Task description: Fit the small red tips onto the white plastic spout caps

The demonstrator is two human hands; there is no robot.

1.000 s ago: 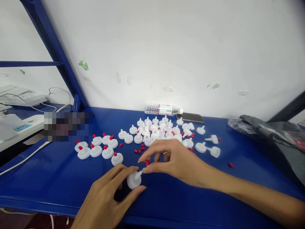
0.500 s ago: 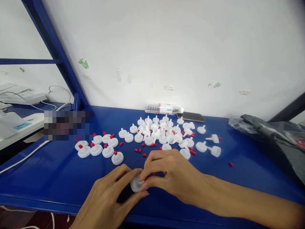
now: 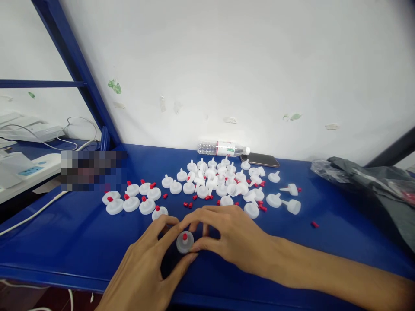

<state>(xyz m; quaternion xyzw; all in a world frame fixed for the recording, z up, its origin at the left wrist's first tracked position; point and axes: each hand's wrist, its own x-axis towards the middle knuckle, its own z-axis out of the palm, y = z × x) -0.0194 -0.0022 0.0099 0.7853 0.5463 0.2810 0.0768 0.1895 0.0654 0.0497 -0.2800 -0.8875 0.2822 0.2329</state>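
Between my two hands, low over the front of the table, is a white round nozzle cap (image 3: 185, 247) with a thin spout. A small red tip cap (image 3: 184, 236) sits on top of its spout. My left hand (image 3: 151, 261) curls around it from the left, with index finger and thumb at its rim. From the right, my right hand (image 3: 231, 235) grips the rim with thumb and fingertips. Just beyond my left fingers stands another nozzle cap with a red tip (image 3: 159, 213), partly covered by the hand.
Several red-tipped nozzle caps (image 3: 147, 206) stand at the left. A pile of untipped nozzle caps (image 3: 202, 191) and loose red tips (image 3: 186, 204) covers the middle. Behind lie a plastic bottle (image 3: 223, 148) and a phone (image 3: 261, 159). A grey bag (image 3: 366, 181) is at the right.
My right fingers have moved from the spout to the nozzle cap's rim, leaving the red tip in plain view on the spout. The nozzle cap now faces up towards me.
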